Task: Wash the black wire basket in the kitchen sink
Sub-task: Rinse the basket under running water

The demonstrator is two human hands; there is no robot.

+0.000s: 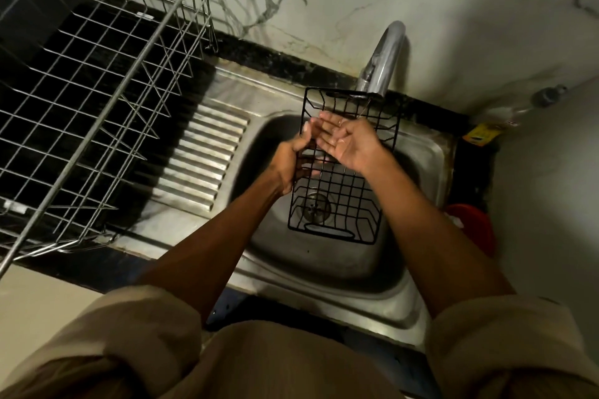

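Basket [337,201], black wire one, is held up over the sink [418,152] bowl, its top end just under the tap [385,58]. Left hand [291,165] is wrapped round its left edge. Right hand [346,142] lies flat on the mesh, fingers straight. Silver dish rack [97,100] sits on the counter's left side, beside the ribbed drainboard [207,159].

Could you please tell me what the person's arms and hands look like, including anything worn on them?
Both forearms are bare. Beige sleeves are pushed up and bunched near the elbows. The left hand and right hand wear no gloves; no rings, watch or bracelets are visible.
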